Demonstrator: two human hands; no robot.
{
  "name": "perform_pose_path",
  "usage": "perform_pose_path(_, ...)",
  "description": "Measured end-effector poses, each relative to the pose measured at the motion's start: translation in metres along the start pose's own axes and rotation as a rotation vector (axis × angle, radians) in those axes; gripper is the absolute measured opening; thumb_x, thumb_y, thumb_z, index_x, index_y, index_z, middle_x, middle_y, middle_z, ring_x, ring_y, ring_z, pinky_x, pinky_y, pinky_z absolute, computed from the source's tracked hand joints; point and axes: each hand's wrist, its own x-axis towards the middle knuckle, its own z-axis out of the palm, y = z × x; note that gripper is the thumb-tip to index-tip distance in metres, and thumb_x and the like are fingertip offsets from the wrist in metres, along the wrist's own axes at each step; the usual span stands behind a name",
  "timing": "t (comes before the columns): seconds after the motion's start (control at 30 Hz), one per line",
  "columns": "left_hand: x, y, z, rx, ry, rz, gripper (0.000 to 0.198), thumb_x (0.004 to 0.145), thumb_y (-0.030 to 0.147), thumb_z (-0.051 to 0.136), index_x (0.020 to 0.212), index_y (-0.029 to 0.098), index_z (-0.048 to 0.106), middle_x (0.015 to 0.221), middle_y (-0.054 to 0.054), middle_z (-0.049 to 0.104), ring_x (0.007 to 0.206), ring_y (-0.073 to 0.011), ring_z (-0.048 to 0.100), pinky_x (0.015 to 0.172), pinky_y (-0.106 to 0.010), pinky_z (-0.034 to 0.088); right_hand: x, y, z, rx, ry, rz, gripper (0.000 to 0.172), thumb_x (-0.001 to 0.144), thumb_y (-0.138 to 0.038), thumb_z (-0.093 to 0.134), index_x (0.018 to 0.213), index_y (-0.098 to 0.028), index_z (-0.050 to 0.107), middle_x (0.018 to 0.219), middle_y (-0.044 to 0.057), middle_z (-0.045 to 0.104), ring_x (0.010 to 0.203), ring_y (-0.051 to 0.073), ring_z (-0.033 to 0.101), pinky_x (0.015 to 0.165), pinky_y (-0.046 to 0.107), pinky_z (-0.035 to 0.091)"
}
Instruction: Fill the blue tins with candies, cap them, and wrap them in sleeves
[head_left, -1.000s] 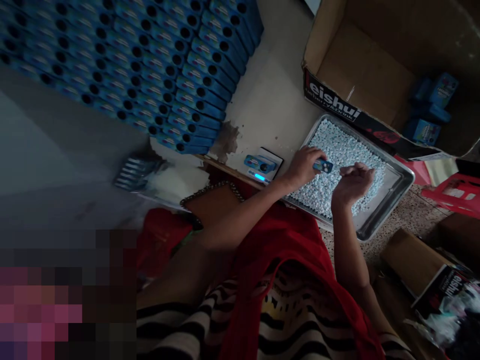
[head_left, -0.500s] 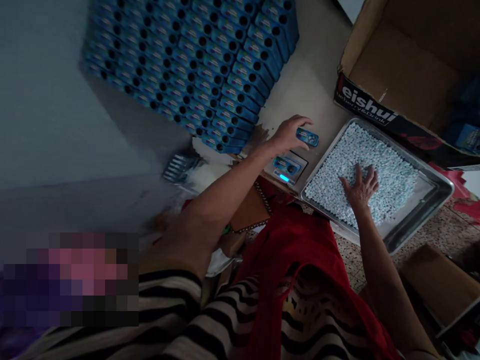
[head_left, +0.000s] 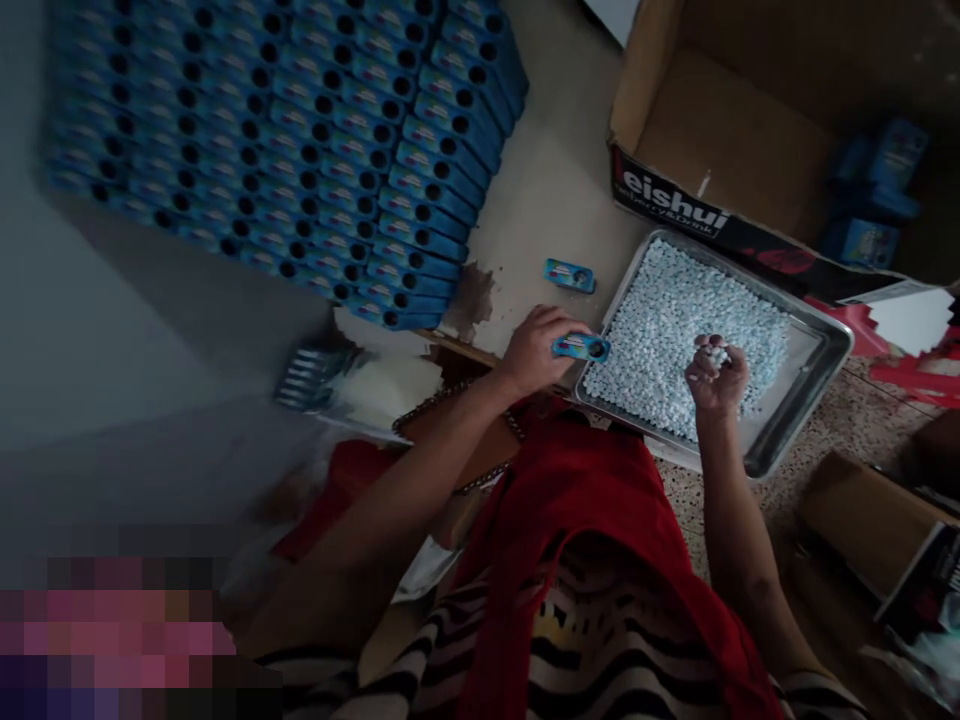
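My left hand (head_left: 534, 352) is closed on a small blue box (head_left: 582, 347), held at the near left corner of a metal tray (head_left: 821, 352). The tray is filled with small white pellets (head_left: 667, 310). My right hand (head_left: 716, 378) hovers over the pellets, fingers pinched on a few of them. A second small blue box (head_left: 570, 275) lies alone on the pale tabletop just beyond my left hand.
A large stack of blue boxes (head_left: 300, 140) covers the table's far left. An open cardboard carton (head_left: 720, 120) with a few blue boxes (head_left: 870, 200) inside stands behind the tray. Red plastic items (head_left: 911, 375) and cardboard lie on the floor to the right.
My left hand set one blue box down on the table, drew back and now grips another. My right hand went from flat on the pellets to lifted with a pinch of them.
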Motion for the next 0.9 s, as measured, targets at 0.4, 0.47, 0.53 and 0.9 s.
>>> perform_pose_path(0.4,0.070,0.104,0.078,-0.028,-0.158,0.123,0.029,0.085,0.014,0.076,0.113,0.023,0.078,0.112,-0.007,0.076,0.113,-0.0275,0.069,0.105,-0.041,0.054,-0.035,-0.022,0.067,-0.311,0.057,-0.499,0.047,0.092,-0.071,0.048,0.072,-0.029,0.039,0.066,-0.002,0.023,0.064,0.021,0.037,0.069,0.040,0.046)
perform_pose_path(0.47,0.071,0.107,0.082,-0.019,-0.162,0.124,0.028,0.085,0.013,0.075,0.112,0.022,0.078,0.111,-0.007,0.076,0.112,-0.0275,0.068,0.105,-0.041,0.054,-0.032,-0.018,0.060,-0.311,0.111,-0.507,0.046,0.092,-0.069,0.047,0.071,-0.029,0.038,0.066,-0.002,0.021,0.062,0.021,0.033,0.067,0.039,0.043)
perform_pose_path(0.53,0.073,0.108,0.085,-0.017,-0.157,0.119,0.027,0.086,0.011,0.075,0.110,0.021,0.078,0.111,-0.007,0.077,0.112,-0.0275,0.068,0.105,-0.042,0.054,-0.027,-0.015,0.052,-0.230,0.138,-0.503,0.043,0.093,-0.063,0.049,0.071,-0.029,0.036,0.065,-0.003,0.017,0.059,0.019,0.028,0.064,0.038,0.041)
perform_pose_path(0.9,0.005,0.028,0.029,-0.166,0.043,-0.234,0.037,0.077,0.007,0.077,0.110,0.023,0.079,0.117,-0.005,0.080,0.112,-0.0236,0.074,0.103,-0.035,0.057,-0.019,-0.010,-0.056,0.061,0.260,0.111,0.017,0.068,-0.022,0.068,0.084,-0.022,0.062,0.073,-0.002,0.059,0.064,0.011,0.056,0.050,0.019,0.043)
